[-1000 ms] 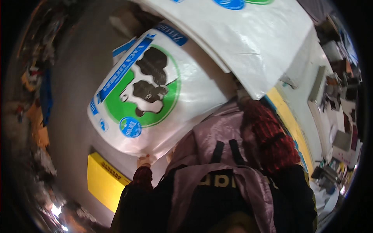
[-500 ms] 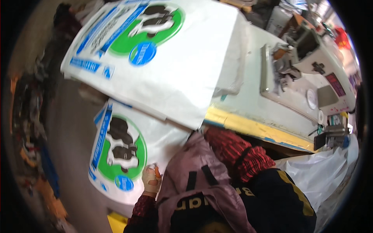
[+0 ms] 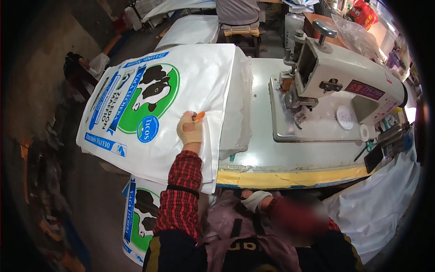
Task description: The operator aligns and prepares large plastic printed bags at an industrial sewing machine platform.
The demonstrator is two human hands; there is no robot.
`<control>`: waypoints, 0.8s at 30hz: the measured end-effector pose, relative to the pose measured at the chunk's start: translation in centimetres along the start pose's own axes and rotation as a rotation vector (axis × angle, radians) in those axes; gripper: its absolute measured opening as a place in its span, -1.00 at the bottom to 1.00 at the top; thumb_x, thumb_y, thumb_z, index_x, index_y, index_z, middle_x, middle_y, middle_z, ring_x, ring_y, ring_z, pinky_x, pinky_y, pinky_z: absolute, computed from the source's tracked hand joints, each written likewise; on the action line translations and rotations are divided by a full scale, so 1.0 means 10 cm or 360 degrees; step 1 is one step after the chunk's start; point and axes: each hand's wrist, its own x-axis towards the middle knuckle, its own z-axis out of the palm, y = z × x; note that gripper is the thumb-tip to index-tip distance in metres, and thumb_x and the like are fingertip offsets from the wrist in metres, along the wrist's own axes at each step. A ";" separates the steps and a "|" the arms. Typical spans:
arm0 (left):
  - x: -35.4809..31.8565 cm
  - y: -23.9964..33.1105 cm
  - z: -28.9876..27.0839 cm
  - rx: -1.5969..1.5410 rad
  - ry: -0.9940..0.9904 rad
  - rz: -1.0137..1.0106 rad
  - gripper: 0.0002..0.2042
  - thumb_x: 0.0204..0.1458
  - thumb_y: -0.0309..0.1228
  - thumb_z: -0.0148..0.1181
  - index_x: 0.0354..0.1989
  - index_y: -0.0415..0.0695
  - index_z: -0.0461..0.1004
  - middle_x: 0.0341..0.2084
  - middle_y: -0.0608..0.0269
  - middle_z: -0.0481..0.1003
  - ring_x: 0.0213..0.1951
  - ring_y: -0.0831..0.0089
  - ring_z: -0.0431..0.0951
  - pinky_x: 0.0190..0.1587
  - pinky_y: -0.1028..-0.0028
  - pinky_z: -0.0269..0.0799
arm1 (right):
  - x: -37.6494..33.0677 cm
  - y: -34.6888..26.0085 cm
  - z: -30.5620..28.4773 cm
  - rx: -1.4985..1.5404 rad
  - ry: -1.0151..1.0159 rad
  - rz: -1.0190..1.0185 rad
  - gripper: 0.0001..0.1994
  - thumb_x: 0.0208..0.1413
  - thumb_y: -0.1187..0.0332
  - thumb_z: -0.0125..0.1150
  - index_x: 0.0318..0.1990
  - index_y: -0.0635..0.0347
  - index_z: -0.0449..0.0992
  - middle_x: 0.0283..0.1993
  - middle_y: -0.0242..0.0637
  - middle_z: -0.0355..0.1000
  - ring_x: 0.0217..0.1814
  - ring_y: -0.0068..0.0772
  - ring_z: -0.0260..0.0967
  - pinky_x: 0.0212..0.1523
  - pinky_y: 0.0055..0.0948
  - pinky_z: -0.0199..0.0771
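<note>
A stack of white printed sacks (image 3: 181, 81) lies at the table's left end; the top one shows a cow's head on a green oval with blue bands. My left hand (image 3: 189, 129), in a beige fingerless glove, is closed on the top sack near its right edge, where the material creases around the fingertips. Something orange shows at these fingertips. Below the table's front edge, my right hand (image 3: 256, 199), with a whitish covering, rests over my lap with its fingers curled; whatever they hold is hidden. Another printed sack (image 3: 144, 213) hangs below the stack, partly behind my left forearm.
A white sewing machine (image 3: 340, 81) stands on the light table (image 3: 258, 154), whose front edge carries yellow tape (image 3: 294, 178). Small scissors (image 3: 369, 146) lie at the right. White plastic sheeting (image 3: 371, 204) drapes at the lower right. A seated person (image 3: 238, 11) is at the back.
My left hand has gone from the lower sack up onto the top sack of the stack. My right hand now shows below the table edge. The view has shifted, showing more of the sewing machine.
</note>
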 end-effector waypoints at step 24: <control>-0.71 1.38 -2.91 0.0346 0.0009 0.0863 -0.92 -0.14 -0.47 0.14 -0.51 -0.15 0.38 -0.63 0.11 0.41 -0.54 0.14 0.45 -0.51 0.22 0.34 | 0.16 -0.12 -1.64 0.0752 0.1380 0.0438 -0.50 -0.16 0.18 0.26 -0.07 0.28 0.40 -0.15 -0.04 0.42 -0.13 -0.15 0.38 -0.10 -0.38 0.32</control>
